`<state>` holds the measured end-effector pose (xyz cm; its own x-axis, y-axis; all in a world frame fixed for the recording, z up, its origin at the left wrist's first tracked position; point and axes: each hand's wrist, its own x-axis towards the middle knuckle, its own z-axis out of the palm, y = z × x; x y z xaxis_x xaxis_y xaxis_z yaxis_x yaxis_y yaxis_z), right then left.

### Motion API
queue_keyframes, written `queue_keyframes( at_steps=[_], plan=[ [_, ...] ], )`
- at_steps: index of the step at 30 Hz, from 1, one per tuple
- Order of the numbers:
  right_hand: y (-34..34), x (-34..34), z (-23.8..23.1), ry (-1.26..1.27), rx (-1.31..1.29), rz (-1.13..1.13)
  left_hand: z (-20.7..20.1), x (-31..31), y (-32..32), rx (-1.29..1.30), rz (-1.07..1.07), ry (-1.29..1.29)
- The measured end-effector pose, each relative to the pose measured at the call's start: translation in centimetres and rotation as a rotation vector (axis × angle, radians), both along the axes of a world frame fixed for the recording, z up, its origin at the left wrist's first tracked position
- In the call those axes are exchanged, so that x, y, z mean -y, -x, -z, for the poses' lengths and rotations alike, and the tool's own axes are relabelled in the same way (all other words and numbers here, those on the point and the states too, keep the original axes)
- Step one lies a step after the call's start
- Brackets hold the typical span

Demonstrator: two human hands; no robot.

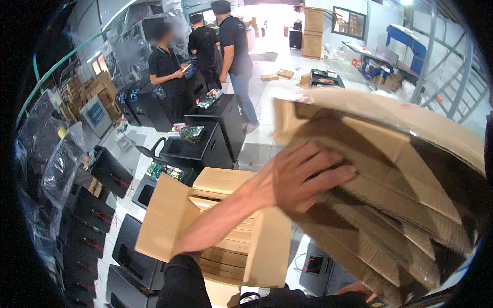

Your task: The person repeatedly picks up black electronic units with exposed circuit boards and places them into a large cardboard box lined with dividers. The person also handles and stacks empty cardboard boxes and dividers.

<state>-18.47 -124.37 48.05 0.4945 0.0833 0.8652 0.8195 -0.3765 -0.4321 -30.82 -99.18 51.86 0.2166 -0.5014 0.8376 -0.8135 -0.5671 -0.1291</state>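
Where the floor shows: pale, glossy tiles [257, 149], running from the lower left to a glaring opening at top centre.
Room: clear plastic sheeting [43, 126] drapes the left side; a blue machine [411, 43] stands at upper right; three people [233, 51] in black tops stand left of top centre.
Black cabinets [208, 146]: grouped left and centre, several topped with green circuit boards [192, 132].
Open carton [162, 218]: lower centre, flaps spread, crossed by the left forearm.
Large carton [390, 200]: tilted across the right of the frame, brown flaps facing the left hand.
Left hand [308, 174]: mid-frame over those flaps, fingers slightly parted; whether it grips cannot be told.
Right hand [357, 291]: bottom edge, well apart from the left, beside the large carton; its hold cannot be told.
Hard to see: the right fingers are mostly covered, the flaps are motion-blurred, the open carton's inside is partly hidden, and the dark fisheye rim cuts off the large carton's right end.
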Motion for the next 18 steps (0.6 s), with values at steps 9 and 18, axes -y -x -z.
queue_keyframes(
  at_steps=[9,18],
  plan=[
    [-9.3,7.3,-13.1,0.239,0.42,0.447,-9.8,7.5,-13.5,0.257,0.269,-0.058],
    [-21.1,-7.8,-22.8,0.594,0.25,0.858,-21.0,-5.3,-28.7,0.224,-0.946,0.279]
  ],
)
